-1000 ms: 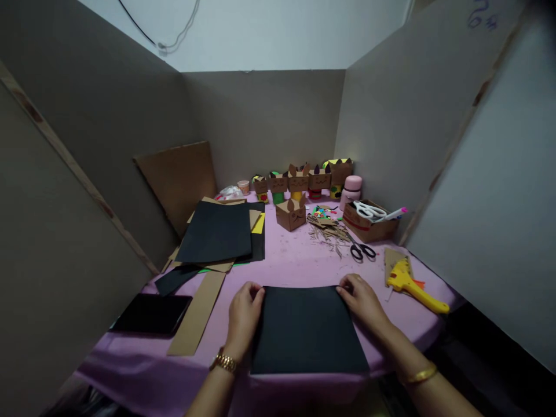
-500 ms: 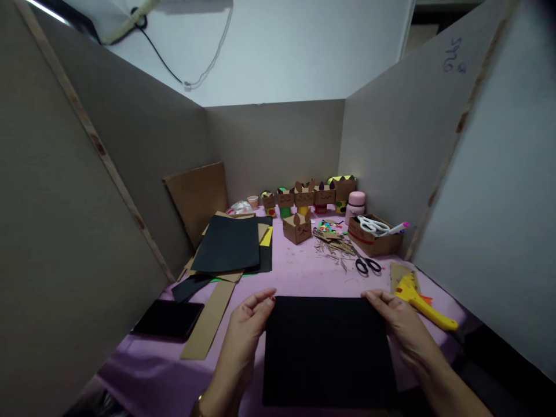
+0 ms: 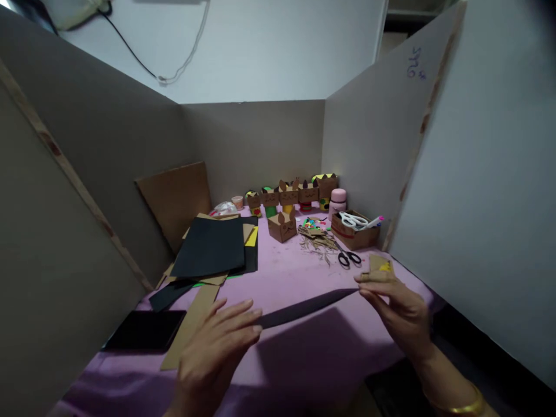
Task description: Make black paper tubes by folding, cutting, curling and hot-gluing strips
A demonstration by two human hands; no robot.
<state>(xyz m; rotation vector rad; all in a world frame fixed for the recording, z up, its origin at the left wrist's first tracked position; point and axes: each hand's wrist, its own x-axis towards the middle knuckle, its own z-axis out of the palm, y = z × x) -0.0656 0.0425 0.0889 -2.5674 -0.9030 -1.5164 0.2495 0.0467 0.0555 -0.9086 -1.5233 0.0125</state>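
Two hands (image 3: 217, 353) (image 3: 399, 307) pinching black sheet (image 3: 309, 307) | pink-clothed table (image 3: 282, 269) | grey partitions (image 3: 260, 136) | white wall (image 3: 269, 52)

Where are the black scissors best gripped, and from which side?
Probably by the handle loops, from the near side: the black scissors appear to lie flat, loops nearest, blades pointing away toward the cardboard scraps.

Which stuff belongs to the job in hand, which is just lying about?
In use:
black sheet, pinched by the right hand, left hand at its other end

Apparently just lying about:
pink bottle
black-handled scissors
cardboard scraps
cup
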